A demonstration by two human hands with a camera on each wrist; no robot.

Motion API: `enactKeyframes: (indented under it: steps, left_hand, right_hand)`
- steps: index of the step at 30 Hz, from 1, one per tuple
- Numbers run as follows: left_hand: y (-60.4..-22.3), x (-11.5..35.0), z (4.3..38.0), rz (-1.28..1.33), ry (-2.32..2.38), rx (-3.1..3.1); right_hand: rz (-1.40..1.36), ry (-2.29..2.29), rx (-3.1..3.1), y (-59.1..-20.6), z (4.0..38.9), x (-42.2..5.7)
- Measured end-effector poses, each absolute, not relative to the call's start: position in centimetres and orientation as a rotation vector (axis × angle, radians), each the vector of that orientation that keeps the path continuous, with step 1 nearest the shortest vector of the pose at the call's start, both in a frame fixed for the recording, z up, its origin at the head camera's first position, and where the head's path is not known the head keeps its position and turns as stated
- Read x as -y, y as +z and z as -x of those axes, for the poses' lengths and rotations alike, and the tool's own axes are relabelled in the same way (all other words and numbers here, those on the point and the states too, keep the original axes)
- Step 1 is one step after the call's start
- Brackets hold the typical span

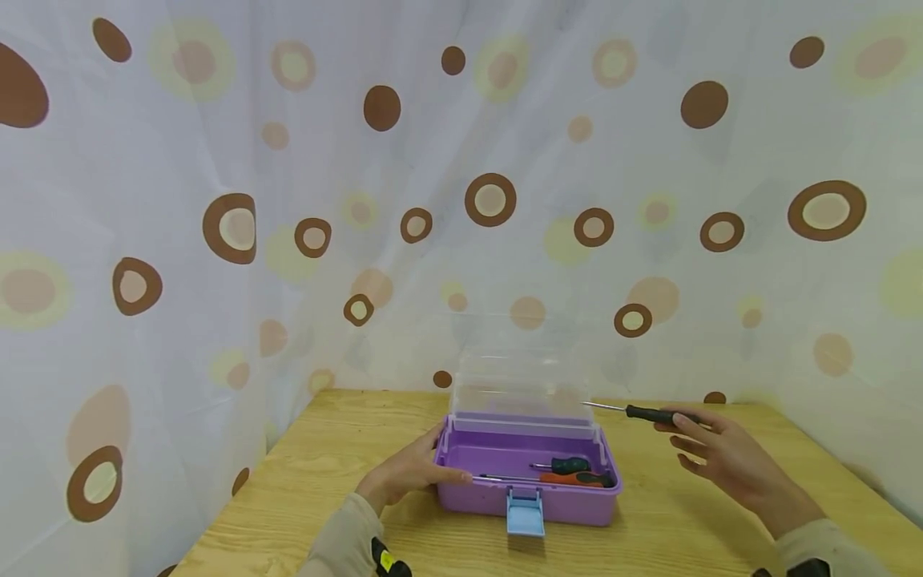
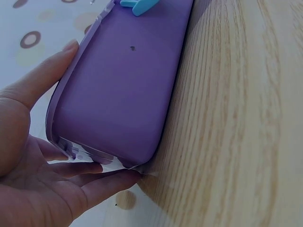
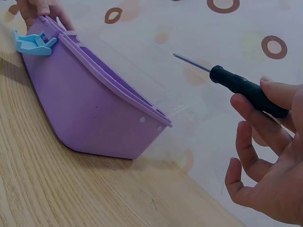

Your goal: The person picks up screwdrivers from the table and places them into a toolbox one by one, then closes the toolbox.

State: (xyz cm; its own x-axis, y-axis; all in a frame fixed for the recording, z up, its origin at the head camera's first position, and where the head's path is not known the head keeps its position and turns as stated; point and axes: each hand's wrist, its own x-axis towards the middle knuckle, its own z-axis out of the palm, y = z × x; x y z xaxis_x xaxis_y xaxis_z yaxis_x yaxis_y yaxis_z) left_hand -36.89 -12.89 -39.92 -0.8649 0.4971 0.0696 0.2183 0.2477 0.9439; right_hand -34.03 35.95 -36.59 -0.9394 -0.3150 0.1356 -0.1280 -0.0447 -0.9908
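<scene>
A purple plastic toolbox (image 1: 476, 501) stands on the table with its clear lid (image 1: 522, 385) raised at the back. My left hand (image 1: 414, 471) grips the toolbox's left end; in the left wrist view the thumb (image 2: 47, 71) lies along the rim and the fingers reach round the end wall. Inside lie an orange-and-black screwdriver (image 1: 566, 478) along the front and a short dark green one (image 1: 570, 465) behind it. Right of the box, my right hand (image 1: 735, 465) pinches a black-handled screwdriver (image 3: 246, 90) between thumb and fingers, its metal shaft pointing left, above the table.
A light blue latch (image 1: 525, 517) hangs down at the toolbox's front. The wooden table (image 1: 671, 529) extends to both sides of the box. Behind it hangs a white curtain (image 1: 433, 264) with brown and yellow circles.
</scene>
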Motion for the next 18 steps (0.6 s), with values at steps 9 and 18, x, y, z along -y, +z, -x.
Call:
enactKeyframes:
  steps: [9, 18]
  left_hand:
    - [-40.0, 12.9, 36.9, -0.668, 1.678, -2.263]
    - [-40.0, 13.0, 37.0, -0.680, 1.668, -2.257]
  right_hand:
    - [0.469, -1.998, -2.213, -36.2, 35.4, -34.0]
    - [0.494, -1.988, -2.195, -36.4, 36.5, -32.0]
